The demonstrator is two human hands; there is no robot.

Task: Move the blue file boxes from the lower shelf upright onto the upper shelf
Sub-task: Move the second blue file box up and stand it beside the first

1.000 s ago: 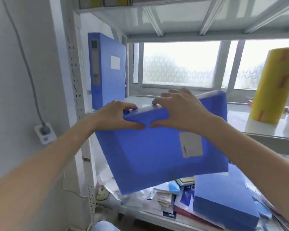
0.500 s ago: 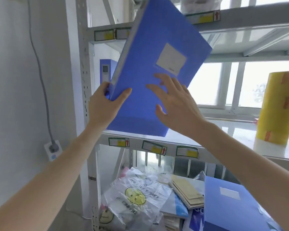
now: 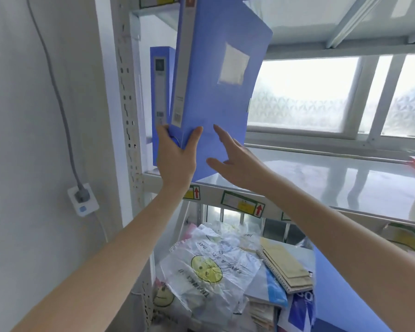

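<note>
The left hand [image 3: 175,159] is wrapped around the bottom spine corner of the blue file box [image 3: 216,92], thumb on the spine side and fingers [image 3: 194,137] curled onto the front cover, so it carries the weight. The right hand [image 3: 235,161] is spread flat and unclenched, its fingertips resting against the lower cover at about 4 o'clock from the left hand, steadying rather than gripping. The box is nearly upright, leaning a little with its top toward 1 o'clock, its lower edge at the front lip of the upper shelf [image 3: 321,178]; whether the base already touches the shelf cannot be told, since the hands hide it. Just beside it at 9 o'clock a second blue file box [image 3: 159,92] stands upright against the shelf post [image 3: 127,92]. To finish well, I would lower the base flat first, then use the flat right palm to push the cover toward 9 o'clock until it sits flush with its neighbour, freeing the left thumb before it gets pinched between the two spines. Another blue file box [image 3: 340,295] lies flat on the lower shelf at 5 o'clock, beside a smiley-face plastic bag [image 3: 206,271] and a spiral notebook [image 3: 285,267].
</note>
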